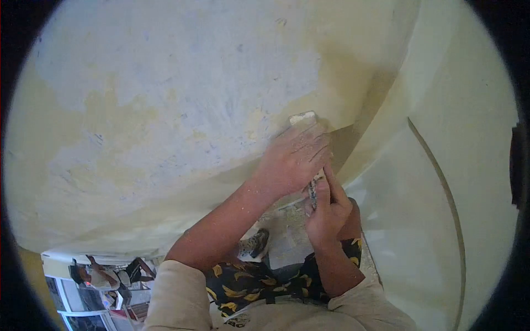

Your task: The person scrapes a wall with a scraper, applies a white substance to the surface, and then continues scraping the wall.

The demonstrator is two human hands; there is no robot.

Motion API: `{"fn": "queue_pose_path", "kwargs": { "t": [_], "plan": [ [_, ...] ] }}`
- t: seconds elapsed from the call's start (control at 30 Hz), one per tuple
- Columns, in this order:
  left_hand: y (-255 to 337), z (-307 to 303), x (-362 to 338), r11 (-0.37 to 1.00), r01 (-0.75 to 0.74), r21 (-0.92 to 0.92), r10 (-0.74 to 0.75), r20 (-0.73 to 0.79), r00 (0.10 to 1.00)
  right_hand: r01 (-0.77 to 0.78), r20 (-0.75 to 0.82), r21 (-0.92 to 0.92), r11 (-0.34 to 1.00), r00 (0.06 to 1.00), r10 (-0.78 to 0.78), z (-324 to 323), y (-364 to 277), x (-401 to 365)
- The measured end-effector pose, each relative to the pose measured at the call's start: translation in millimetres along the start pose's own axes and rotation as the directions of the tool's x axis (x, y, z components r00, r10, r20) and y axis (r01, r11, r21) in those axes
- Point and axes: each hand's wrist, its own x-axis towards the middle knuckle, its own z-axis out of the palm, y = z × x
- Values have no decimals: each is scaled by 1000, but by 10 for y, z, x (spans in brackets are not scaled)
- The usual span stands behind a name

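Both grips look clamped on one long, pale, dust-coated tool [302,117], right of centre: left hand [298,157] over its upper part, right hand [330,209] round the lower end. I'd keep pressure even on the patchy yellow-and-white wall [182,71], lightening toward the plain, pale wall [447,99] at right.

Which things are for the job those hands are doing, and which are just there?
For the job, it seems:
left hand and right hand, gripping
dusty hand tool, exact kind hidden
patchy wall

Just there:
banana-patterned shorts and shoe, being worn
window in the background
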Motion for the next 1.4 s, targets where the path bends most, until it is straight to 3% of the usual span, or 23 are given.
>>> {"fn": "queue_pose_path", "kwargs": {
  "t": [0.17,0.23,0.37,0.47,0.57,0.67,0.73,0.77,0.83,0.93,1.07,1.13,1.37,1.4],
  "plan": [
    [-94,-69,-163,999,26,38,-25,-28,999,50,55,-44,998,997,-47,78,229,24],
    [-88,-82,-254,999,34,-1,-34,-88,996,218,127,-167,962,972,-198,75,314,-38],
    [-51,-165,-152,999,12,39,-10,-41,999,207,64,-94,974,977,-202,89,259,-25],
    [9,-72,-158,1000,19,-12,-20,-74,997,161,50,-228,960,987,-154,15,143,-74],
    [124,-47,-144,1000,7,-22,-7,-21,1000,93,41,-186,978,995,-87,-109,177,-111],
    [55,-44,-152,997,37,-62,-40,-45,998,132,3,-93,987,991,-133,-12,174,-97],
    [8,-19,-280,1000,-13,-26,12,-10,1000,126,71,-280,952,991,-111,-15,242,-153],
    [-43,-31,-253,999,-19,-26,19,-15,1000,133,69,-279,951,991,-118,38,206,-103],
    [-33,-69,-236,999,27,36,-25,-36,999,196,41,-237,952,981,-192,91,106,-74],
    [-53,-80,-168,1000,11,6,-11,-18,1000,66,28,-193,979,998,-62,115,58,-56],
    [-54,-130,-224,995,-14,-100,19,53,998,161,35,-205,965,987,-157,104,226,-150],
    [-95,-174,-97,999,28,-18,-28,12,1000,48,6,-103,994,999,-47,135,139,-48],
    [-90,-167,-236,998,18,-58,-14,68,998,124,13,-131,984,992,-124,157,223,-106],
    [-102,-162,-190,999,24,-25,-21,103,994,53,16,-77,996,999,-52,148,208,-57]
  ]
}}
